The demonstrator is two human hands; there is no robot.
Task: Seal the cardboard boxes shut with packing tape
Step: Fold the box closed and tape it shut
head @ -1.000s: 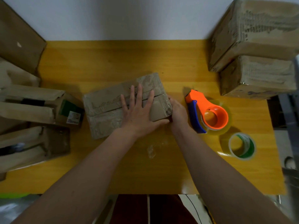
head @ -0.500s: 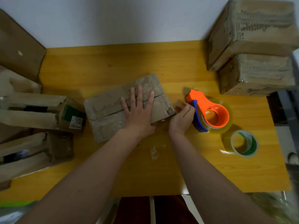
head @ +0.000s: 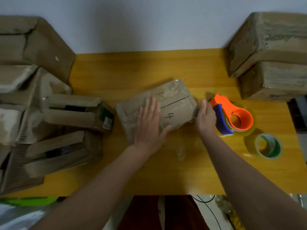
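Note:
A small flat cardboard box (head: 176, 103) lies at an angle in the middle of the yellow table (head: 149, 68), with pen marks and a seam across its top. My left hand (head: 149, 123) lies flat on the box's left half, fingers straight. My right hand (head: 205, 119) is held upright against the box's right end, fingers straight and together. Just right of that hand lies an orange and blue tape dispenser (head: 232, 117) with a clear roll. A second tape roll with a green core (head: 268, 146) lies nearer the right edge.
Several open cardboard boxes (head: 69, 113) crowd the left side of the table. Two closed boxes (head: 272, 58) are stacked at the back right. A crumpled scrap of clear tape (head: 181, 151) lies in front of the box. A wall runs behind the table.
My left hand has slid left across the box top, uncovering the pen marks. My right hand has straightened up against the box's right end. The camera view has shifted.

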